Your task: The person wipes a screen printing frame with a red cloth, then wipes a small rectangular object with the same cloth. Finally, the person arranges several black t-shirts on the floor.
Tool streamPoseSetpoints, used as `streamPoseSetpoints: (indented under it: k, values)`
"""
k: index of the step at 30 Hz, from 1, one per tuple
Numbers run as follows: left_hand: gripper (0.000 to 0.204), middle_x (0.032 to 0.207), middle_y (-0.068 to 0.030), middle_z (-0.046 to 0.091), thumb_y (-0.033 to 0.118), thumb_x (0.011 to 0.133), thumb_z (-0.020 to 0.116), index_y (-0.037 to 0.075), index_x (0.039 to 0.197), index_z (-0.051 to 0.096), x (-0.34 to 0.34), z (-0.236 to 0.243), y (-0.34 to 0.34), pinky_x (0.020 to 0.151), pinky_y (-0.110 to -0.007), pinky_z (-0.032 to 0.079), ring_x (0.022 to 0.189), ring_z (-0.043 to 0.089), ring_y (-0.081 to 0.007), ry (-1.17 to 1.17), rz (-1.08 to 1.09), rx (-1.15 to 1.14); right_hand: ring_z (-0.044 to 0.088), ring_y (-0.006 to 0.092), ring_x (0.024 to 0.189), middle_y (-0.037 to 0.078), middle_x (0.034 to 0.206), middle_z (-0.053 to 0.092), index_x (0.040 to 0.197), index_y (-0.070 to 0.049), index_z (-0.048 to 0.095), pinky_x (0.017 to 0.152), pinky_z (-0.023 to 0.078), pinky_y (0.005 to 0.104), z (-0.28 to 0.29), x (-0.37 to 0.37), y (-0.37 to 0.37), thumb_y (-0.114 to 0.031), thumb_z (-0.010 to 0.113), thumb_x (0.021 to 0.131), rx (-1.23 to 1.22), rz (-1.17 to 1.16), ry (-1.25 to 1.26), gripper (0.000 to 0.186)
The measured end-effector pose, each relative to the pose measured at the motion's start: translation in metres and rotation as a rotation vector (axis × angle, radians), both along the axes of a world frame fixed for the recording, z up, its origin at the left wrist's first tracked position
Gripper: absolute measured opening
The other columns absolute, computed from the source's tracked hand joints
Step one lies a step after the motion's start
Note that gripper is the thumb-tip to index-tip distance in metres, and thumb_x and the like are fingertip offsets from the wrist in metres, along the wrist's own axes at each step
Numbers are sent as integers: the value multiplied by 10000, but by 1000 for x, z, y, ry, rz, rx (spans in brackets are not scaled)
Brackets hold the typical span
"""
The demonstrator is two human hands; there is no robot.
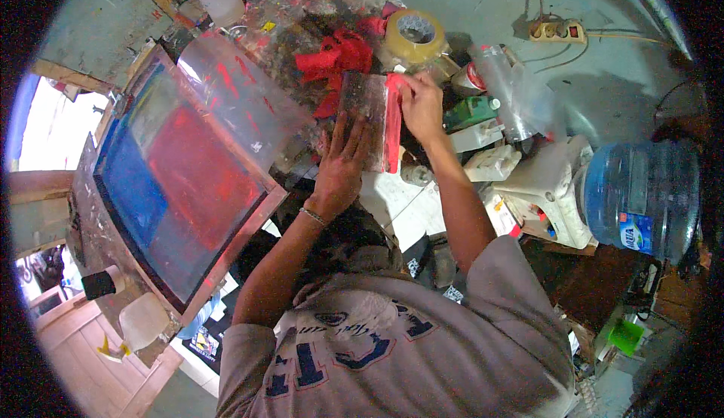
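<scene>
A squeegee [363, 95] with a worn, dark wooden body is held out in front of me, its right-hand edge [393, 135] coated in bright red ink. My left hand [343, 163] lies over its lower left side with the fingers closed onto the wood. At the top of the red edge, my right hand [421, 105] is closed in a pinch; what sits between its fingertips is hidden. Crumpled red cloth [339, 55] lies just beyond the squeegee. A framed printing screen [200, 165] with blue and red areas stands tilted to the left.
A roll of clear tape [415, 32] rests behind my right hand. Bottles, including a green one [469, 113], and a plastic bag [516, 94] crowd the right side. Farther right lies a large blue water jug [641, 199]. A clear sheet with red smears [237, 90] leans beside the screen.
</scene>
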State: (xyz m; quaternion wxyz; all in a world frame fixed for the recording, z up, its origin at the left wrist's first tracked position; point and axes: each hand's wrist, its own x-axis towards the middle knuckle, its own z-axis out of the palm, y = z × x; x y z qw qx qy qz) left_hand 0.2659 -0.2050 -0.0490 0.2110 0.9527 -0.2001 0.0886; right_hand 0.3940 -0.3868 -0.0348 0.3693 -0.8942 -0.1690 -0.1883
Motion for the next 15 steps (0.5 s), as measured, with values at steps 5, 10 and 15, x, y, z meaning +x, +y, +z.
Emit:
streamPoseSetpoints:
  k: [5,10,15]
  values:
    - [707,1589,-153,257,-60,756,536,-4,1448,405,8,-1,3,1130,-681,191,1494,121,-412,19,24,-29,608,300,829,151,839,592,1067,-13,712,755,502,351,5,-64,0,-27,663,853,52,26,98,221]
    - [681,1579,-157,275,-53,770,537,-23,1438,408,7,8,2,1123,-684,207,1489,134,-416,4,4,-106,632,300,755,161,912,655,1059,7,708,731,505,341,-2,-9,-7,-26,677,835,34,0,21,228]
    - [655,1571,-154,296,-46,786,544,-22,1429,421,6,12,3,1127,-686,191,1485,145,-420,35,-2,-101,619,274,758,158,897,635,1068,-2,706,708,488,329,-13,5,-1,-25,656,840,132,-92,58,235]
